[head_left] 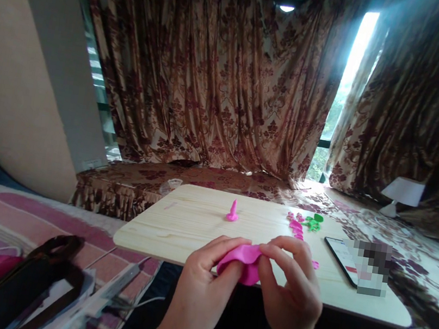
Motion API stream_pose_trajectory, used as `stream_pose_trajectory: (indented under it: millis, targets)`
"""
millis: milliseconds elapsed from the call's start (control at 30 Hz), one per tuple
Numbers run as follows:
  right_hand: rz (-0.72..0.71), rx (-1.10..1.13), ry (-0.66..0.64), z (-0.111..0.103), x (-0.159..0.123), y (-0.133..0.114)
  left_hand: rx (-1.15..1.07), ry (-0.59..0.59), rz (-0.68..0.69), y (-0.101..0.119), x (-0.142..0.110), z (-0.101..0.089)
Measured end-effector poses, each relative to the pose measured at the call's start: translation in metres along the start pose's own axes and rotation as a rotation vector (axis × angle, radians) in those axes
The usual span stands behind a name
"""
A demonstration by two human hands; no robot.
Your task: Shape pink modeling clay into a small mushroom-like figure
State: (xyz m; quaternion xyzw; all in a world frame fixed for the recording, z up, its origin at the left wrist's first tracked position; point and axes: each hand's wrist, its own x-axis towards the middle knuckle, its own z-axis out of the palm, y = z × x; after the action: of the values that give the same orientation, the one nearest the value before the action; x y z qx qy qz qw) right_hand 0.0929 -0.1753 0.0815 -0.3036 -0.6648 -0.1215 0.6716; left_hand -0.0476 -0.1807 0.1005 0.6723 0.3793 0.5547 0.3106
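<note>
Directions are taken from the middle of the counter (188, 231), with 12 toward the curtains (224, 77).

One pink sheet-like piece (244, 261), curled and thin, is held at 6 o'clock, above the near edge. It is pinched by both hands: on one side by the grip of the left hand (206, 278), on the other by the grip of the right hand (291, 291). One pink pointed piece (233, 211) is stood upright at 11 o'clock. At 1 to 2 o'clock, small pink pieces (296, 228) are grouped just beside green pieces (314, 221); neither group can be counted exactly. One further pink bit (315, 264) is partly hidden by the right hand at 3 o'clock. One phone (338, 254), partly pixelated, is laid at 3 o'clock.

The counter is finished in pale wood grain, with rounded corners. One clear container (171, 185) is seen by its far edge at 10 o'clock. Striped bedding (106, 230) is spread at 9 o'clock, with one power strip (119, 281) and one black bag (15, 288) at 8. One white lamp (403, 192) is placed at 2 o'clock. Daylight is admitted by a curtain gap at 1.
</note>
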Motion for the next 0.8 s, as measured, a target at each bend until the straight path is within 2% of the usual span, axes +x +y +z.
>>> stream_pose_trajectory:
  millis: [200,267,367,433,500,667,800]
  targets:
    - [-0.087,-0.049,-0.031,-0.001,-0.004,-0.003,-0.014,0.021,-0.046,0.000,0.000,-0.001]
    - [-0.013,0.003,-0.019,-0.001,-0.007,-0.003,-0.054,0.050,-0.076,-0.003,0.001,-0.002]
    - [0.171,0.089,-0.017,-0.002,-0.010,0.000,-0.095,0.060,-0.115,-0.006,0.000,-0.003]
    - [0.211,0.125,-0.053,-0.002,-0.010,0.002,-0.085,0.050,-0.130,-0.007,-0.002,-0.003]
    - [0.177,0.139,-0.074,-0.001,-0.008,0.003,-0.046,0.043,-0.105,-0.007,-0.003,-0.003]
    - [0.057,0.063,-0.079,-0.002,-0.001,0.001,0.061,-0.029,0.102,-0.003,-0.002,-0.003]
    - [-0.016,-0.013,-0.102,-0.003,0.001,-0.001,0.050,-0.051,0.088,0.000,-0.001,-0.003]
